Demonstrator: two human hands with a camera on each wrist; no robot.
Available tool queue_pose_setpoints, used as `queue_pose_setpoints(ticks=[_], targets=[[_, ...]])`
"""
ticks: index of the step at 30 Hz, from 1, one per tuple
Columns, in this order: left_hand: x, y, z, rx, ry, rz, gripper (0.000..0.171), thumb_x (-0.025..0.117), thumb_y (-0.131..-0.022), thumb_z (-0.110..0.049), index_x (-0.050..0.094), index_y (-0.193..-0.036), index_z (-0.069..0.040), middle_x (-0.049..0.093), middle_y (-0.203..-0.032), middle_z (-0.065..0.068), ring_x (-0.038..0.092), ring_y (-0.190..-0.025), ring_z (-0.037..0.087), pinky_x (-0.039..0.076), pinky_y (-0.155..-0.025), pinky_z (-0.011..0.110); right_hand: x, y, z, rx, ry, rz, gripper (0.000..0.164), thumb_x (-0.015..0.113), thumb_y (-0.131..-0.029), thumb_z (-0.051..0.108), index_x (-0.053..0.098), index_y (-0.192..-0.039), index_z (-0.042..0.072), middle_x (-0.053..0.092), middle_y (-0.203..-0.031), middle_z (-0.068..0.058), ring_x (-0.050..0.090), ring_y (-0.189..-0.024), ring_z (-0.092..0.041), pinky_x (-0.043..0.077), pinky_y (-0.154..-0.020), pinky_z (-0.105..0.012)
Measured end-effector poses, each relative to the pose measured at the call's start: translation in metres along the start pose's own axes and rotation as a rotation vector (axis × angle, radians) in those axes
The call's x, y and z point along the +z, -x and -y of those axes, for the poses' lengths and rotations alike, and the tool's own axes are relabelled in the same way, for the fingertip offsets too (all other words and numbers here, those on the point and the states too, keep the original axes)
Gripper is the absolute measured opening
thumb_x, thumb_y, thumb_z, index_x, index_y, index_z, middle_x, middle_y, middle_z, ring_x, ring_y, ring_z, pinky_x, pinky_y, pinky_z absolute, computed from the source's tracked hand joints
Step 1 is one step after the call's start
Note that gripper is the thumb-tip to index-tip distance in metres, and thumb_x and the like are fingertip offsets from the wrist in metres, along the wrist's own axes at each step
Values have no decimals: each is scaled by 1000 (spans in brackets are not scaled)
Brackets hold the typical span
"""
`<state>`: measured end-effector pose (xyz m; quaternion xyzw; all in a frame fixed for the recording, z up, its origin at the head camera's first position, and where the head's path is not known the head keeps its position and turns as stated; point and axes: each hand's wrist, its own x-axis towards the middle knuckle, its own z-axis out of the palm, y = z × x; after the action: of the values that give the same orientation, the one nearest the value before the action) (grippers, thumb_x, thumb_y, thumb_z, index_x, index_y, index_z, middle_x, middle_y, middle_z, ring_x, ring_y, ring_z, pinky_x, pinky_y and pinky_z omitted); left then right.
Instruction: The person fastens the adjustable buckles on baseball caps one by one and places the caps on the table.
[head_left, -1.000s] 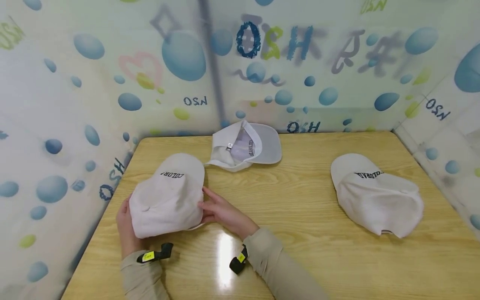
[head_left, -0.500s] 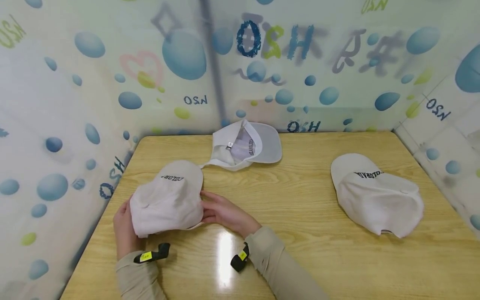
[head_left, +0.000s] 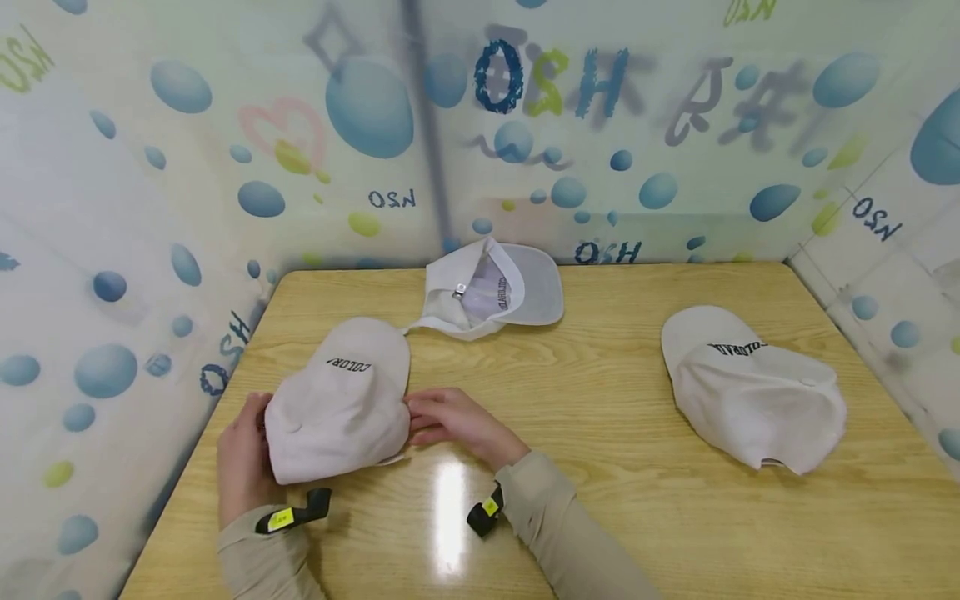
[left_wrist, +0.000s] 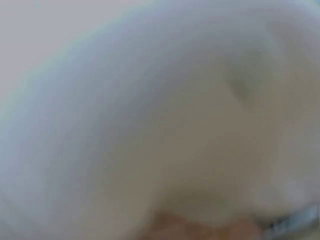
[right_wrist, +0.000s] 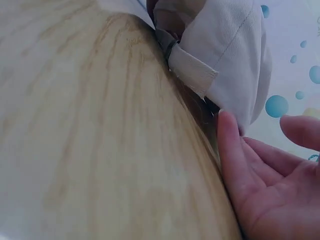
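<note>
A white baseball cap [head_left: 337, 425] with dark lettering lies crown up on the left of the table, its brim pointing away from me. My left hand [head_left: 243, 454] is against its left side; the cap hides part of the fingers. My right hand [head_left: 461, 421] touches its right side. In the right wrist view, the extended fingers [right_wrist: 232, 155] of that hand reach the cap's lower edge, close to the back strap [right_wrist: 192, 70], with the thumb apart. The left wrist view is a blur of pale cloth [left_wrist: 125, 100] close to the camera.
Another white cap [head_left: 532, 287] lies on its side at the back, opening toward me, its strap end near the left cap's brim. A third white cap [head_left: 757, 400] sits crown up at the right. Patterned walls [head_left: 600, 192] border the wooden table [head_left: 562, 517].
The left cap has come slightly nearer to me. My left hand has shifted left and a little down; my right hand has eased right. The other two caps have not moved.
</note>
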<state>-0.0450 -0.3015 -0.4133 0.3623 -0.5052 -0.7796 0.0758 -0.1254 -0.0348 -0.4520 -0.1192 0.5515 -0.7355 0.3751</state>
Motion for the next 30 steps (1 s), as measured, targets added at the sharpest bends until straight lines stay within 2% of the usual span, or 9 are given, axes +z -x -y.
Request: queue_pose_setpoints(ticks=[3,4,7,11,14,18,22,26,30], targets=[[-2,2,-1,10,-28,10,67,56,-79,-53,38,-135,-21,33,-138,-4,32,-123,14,25,-101,28,-2,2,2,-5,33,-23,34,53,-90,17,54,-115,-5,61,-102,-14,61,-89,-25,50,-74,-37],[-3,3,-2,12,-34,16,69,55,-79,-54,35,-137,-23,28,-141,-6,24,-128,13,18,-105,30,-4,2,2,-9,49,-29,34,53,-90,17,54,-115,-6,62,-102,-14,61,-90,-25,50,-74,-37],[-2,10,-6,74,-63,10,64,52,-83,-52,32,-138,-25,23,-143,-12,11,-132,7,6,-108,31,-10,4,6,-26,61,-62,35,52,-91,18,53,-114,-8,61,-105,-18,59,-95,-30,50,-76,-37],[6,25,-18,181,-41,25,56,50,-87,-45,34,-136,-23,28,-141,-10,12,-131,5,2,-107,28,-21,4,12,-54,26,-125,39,52,-91,18,50,-117,-9,57,-110,-22,56,-100,-32,48,-80,-37],[17,40,-28,259,-44,50,53,51,-87,-43,38,-134,-21,34,-139,-7,18,-130,7,5,-107,27,-31,5,15,-68,-43,-169,41,52,-91,18,46,-121,-8,55,-114,-22,55,-103,-30,46,-83,-37],[42,58,-33,377,-138,113,51,53,-86,-43,47,-128,-15,41,-134,0,30,-126,12,19,-105,26,-48,10,18,-98,-146,-225,40,50,-91,15,42,-125,-5,54,-117,-21,54,-105,-28,45,-85,-36],[72,62,-28,492,-294,256,47,51,-87,-42,52,-124,-11,47,-128,4,44,-117,16,38,-92,23,-66,18,21,-129,-212,-258,41,47,-92,12,38,-129,-4,51,-120,-21,53,-107,-28,44,-87,-36],[110,62,-17,511,-415,384,45,49,-89,-41,52,-123,-11,48,-126,6,49,-111,20,44,-86,25,-83,30,24,-157,-259,-293,42,45,-93,12,35,-131,-3,48,-123,-23,50,-110,-29,42,-89,-38],[144,59,-2,479,-513,426,46,50,-88,-43,53,-121,-12,50,-123,4,50,-109,18,43,-88,32,-98,44,27,-177,-287,-333,44,44,-94,13,32,-133,-2,46,-125,-23,49,-112,-30,40,-91,-39]])
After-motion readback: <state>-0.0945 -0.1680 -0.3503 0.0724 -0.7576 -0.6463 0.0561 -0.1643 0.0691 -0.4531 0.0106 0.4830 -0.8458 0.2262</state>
